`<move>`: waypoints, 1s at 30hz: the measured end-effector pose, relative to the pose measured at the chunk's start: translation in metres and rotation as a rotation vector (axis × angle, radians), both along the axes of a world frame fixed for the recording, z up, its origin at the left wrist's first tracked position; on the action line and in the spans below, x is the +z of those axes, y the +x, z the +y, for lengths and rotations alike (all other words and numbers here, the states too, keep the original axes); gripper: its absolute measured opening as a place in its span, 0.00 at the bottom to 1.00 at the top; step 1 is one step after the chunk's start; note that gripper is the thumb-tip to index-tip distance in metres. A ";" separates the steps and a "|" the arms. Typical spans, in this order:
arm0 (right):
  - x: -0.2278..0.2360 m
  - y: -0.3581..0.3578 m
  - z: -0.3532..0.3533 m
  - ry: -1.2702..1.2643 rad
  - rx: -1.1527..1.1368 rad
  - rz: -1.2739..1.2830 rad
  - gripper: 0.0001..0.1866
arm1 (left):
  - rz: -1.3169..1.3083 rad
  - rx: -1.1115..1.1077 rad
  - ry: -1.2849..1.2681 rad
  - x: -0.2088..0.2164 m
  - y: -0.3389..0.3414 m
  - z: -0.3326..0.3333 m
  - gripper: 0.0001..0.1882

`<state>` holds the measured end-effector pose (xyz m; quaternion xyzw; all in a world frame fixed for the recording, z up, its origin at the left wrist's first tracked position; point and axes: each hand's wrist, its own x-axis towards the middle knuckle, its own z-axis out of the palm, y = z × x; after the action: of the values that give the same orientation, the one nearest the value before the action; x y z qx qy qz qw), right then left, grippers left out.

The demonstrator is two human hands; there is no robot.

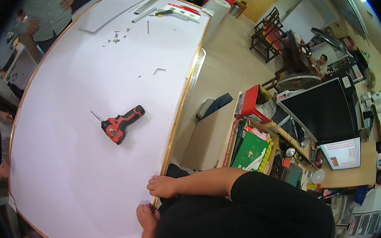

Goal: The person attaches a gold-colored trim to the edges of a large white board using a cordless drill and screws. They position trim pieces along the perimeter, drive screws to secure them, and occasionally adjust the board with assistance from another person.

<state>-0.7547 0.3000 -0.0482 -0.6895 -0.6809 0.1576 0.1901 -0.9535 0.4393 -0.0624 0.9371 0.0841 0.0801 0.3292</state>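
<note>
My right hand (162, 186) rests with curled fingers over the near edge of a large white table (91, 183) trimmed with a wood-coloured strip. Close beside it, my left hand (148, 218) is curled at the same edge, its fingertips partly hidden. No loose object shows in either hand. Well beyond both hands, a red and black cordless drill (117, 127) lies on its side, a long thin bit pointing to the upper left. Farther off are an L-shaped hex key (159, 70) and several small metal pieces (117, 40).
Flat strips (147, 5), a yellow and black utility knife (162, 13) and a long panel (107, 20) lie at the table's far end. People stand along its left side, one hand (3, 170) near the edge. Right of me are a red box (252, 104) and a monitor (322, 108).
</note>
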 end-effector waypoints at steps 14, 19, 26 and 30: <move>0.001 0.008 -0.004 0.020 -0.028 -0.021 0.06 | 0.066 0.015 -0.013 0.001 0.001 0.000 0.18; 0.001 0.014 -0.001 -0.038 0.004 0.001 0.06 | 0.180 0.021 -0.092 0.007 0.005 0.006 0.17; 0.007 0.030 -0.008 0.073 -0.033 0.162 0.10 | 0.471 -0.001 -0.233 0.022 0.012 0.024 0.19; 0.012 0.098 -0.034 0.294 -0.410 0.188 0.19 | 0.635 0.137 -0.387 0.027 0.009 0.049 0.20</move>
<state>-0.6569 0.2657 -0.0359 -0.7602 -0.5222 0.0787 0.3784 -0.9445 0.4887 -0.0353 0.8279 0.2581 -0.2099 0.4516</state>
